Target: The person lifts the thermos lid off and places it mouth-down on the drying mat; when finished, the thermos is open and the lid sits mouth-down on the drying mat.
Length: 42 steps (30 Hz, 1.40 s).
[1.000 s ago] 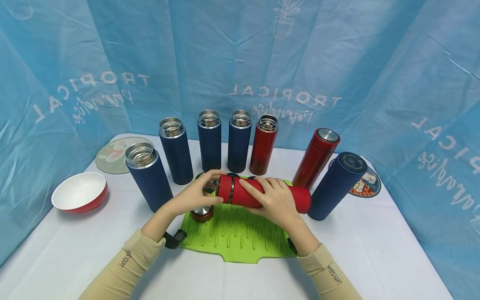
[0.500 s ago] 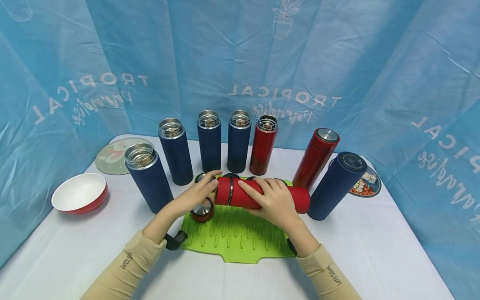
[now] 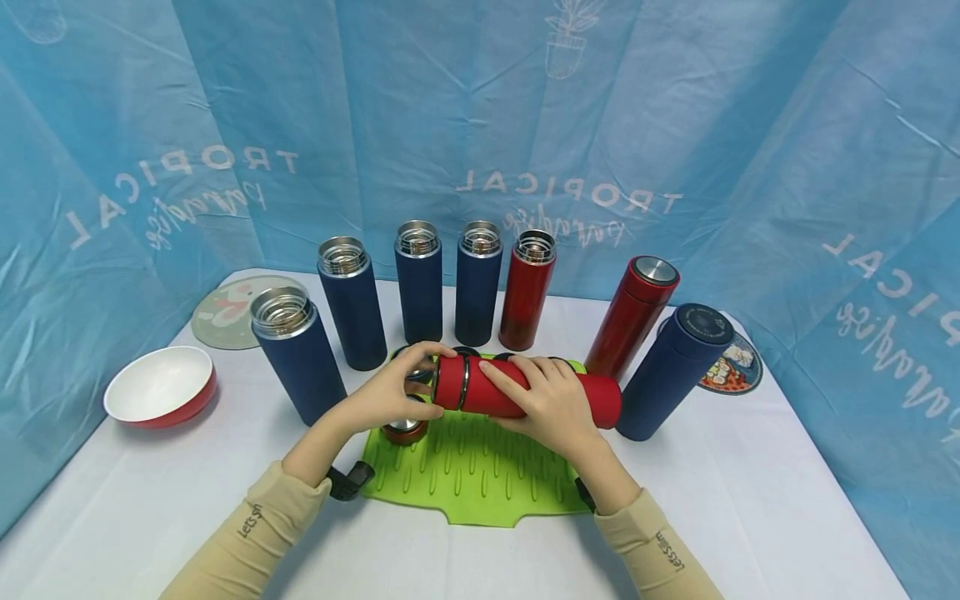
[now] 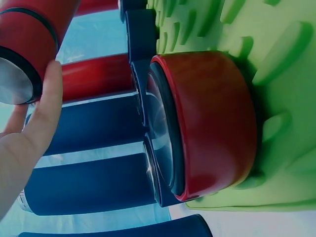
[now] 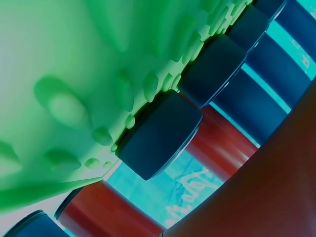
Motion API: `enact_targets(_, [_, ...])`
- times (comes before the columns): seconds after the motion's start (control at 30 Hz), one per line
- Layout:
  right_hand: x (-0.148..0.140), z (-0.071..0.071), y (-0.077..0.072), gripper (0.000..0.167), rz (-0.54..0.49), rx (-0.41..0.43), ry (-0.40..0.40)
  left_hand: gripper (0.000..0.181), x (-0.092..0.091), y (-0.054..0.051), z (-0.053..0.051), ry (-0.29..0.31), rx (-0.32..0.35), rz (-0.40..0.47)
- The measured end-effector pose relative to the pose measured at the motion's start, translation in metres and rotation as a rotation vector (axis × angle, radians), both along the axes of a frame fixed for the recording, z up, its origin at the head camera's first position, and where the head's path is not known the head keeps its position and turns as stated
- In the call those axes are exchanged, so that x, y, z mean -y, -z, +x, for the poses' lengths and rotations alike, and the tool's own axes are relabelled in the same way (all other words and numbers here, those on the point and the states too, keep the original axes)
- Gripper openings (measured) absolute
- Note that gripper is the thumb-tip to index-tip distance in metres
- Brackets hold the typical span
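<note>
A red thermos flask [image 3: 600, 398] lies sideways in the air over the green mat [image 3: 483, 467], its lid end to the left. My right hand [image 3: 551, 404] grips it round the body. At the lid [image 3: 450, 382], my left hand [image 3: 382, 392] holds the rim with thumb and fingers. The left wrist view shows the left fingers [image 4: 42, 116] against the lid with its silver top. A loose red lid [image 4: 212, 123] rests on the mat below the left hand. Dark blue lids [image 5: 160, 136] line the mat's far edge, partly hidden in the head view.
Open blue flasks [image 3: 300, 358] and an open red flask [image 3: 527, 296] stand behind the mat. At the right are a lidded red flask [image 3: 630, 321] and a lidded blue flask [image 3: 671, 379]. A bowl [image 3: 161, 387] and a round placemat [image 3: 228, 312] are at the left.
My left hand rolled over the lid's end half a second ago and has now turned back, thumb and fingers spread round it. The flask and right hand have hardly moved.
</note>
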State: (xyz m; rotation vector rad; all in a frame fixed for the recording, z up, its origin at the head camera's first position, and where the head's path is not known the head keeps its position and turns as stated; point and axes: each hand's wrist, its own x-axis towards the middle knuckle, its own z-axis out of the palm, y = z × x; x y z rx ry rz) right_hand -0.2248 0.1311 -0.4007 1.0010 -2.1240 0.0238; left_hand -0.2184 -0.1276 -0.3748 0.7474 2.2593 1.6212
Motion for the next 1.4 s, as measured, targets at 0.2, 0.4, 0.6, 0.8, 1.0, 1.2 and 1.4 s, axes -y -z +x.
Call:
enact_targets(0.2, [-0.0007,0.0003,-0.0012,0.077,-0.011,0.002,-0.006,0.059,-0.0011,-0.0018,-0.0008,-0.061,0.029,-0.102])
enact_targets(0.4, [-0.0006,0.0008,-0.0017,0.076,-0.011,0.001,-0.017,0.052,-0.0041,-0.0024,-0.0003,-0.111,0.019,-0.176])
enact_targets(0.6, [-0.0008,0.0007,-0.0012,0.078,-0.001,-0.003,-0.021,0.073,-0.0045,0.0029,0.0036,-0.089,-0.028,-0.139])
enact_targets(0.8, [-0.0018,0.0001,-0.0026,0.078,0.003,0.001,-0.013,0.083,-0.0070,0.0055,0.0038,-0.016,-0.151,-0.013])
enact_targets(1.0, [-0.0023,0.0001,-0.0031,0.077,-0.004,0.004,-0.012,0.070,-0.0069,0.0011,0.0044,-0.027,-0.116,0.020])
enact_targets(1.2, [-0.0034,0.0009,-0.0028,0.078,-0.008,0.018,0.001,0.069,-0.0044,0.0022,0.0049,-0.074,-0.059,0.000])
enact_targets(1.4, [-0.0063,0.0027,-0.0039,0.081,-0.031,0.035,0.026,0.069,-0.0020,0.0045,0.0039,-0.135,-0.006,-0.010])
